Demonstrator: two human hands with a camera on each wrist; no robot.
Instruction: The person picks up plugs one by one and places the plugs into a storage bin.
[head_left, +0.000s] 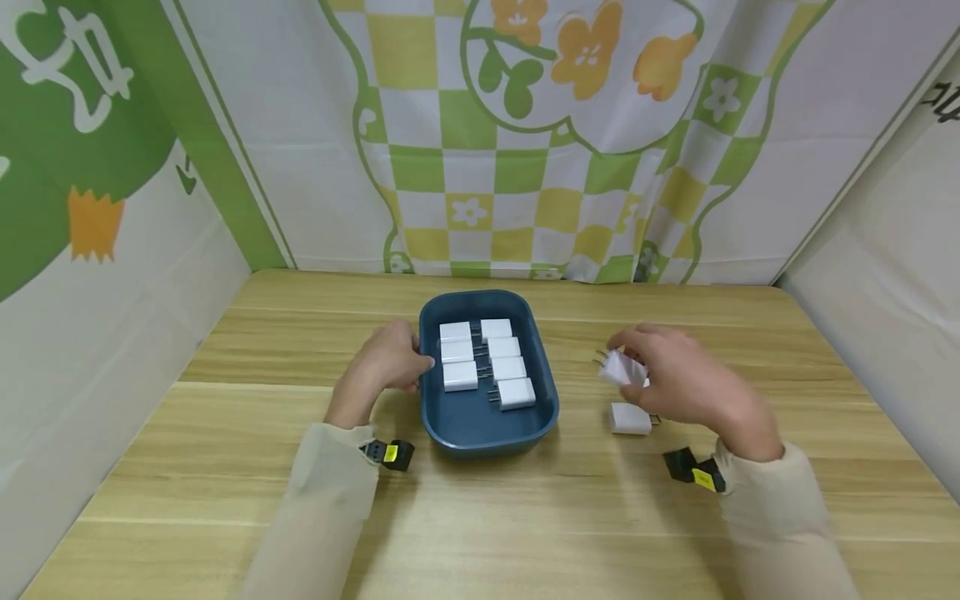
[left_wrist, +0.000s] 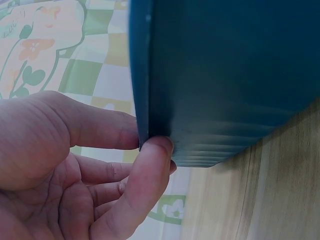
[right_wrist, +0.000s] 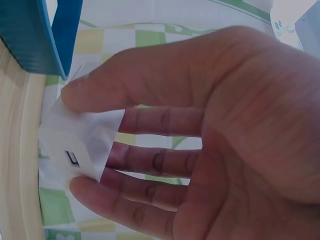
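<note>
My left hand [head_left: 386, 360] pinches the left rim of a dark blue plastic bin [head_left: 480, 432] between thumb and fingers; the left wrist view shows the thumb [left_wrist: 147, 187] against the bin's wall. Inside the bin, several white wall chargers [head_left: 460, 376] lie in two columns, prongs pointing inward. To the right of the bin, my right hand [head_left: 678, 379] holds another white charger [head_left: 621, 368] just above the table, its prongs pointing left. Its USB port [right_wrist: 72, 158] shows in the right wrist view. One more charger [head_left: 630, 418] lies on the table below that hand, prongs to the right.
The light wooden table [head_left: 480, 533] ends at the back against a green and yellow checked curtain [head_left: 468, 175]. White cloth walls stand at the left and right sides. Each wrist wears a small black camera on a strap.
</note>
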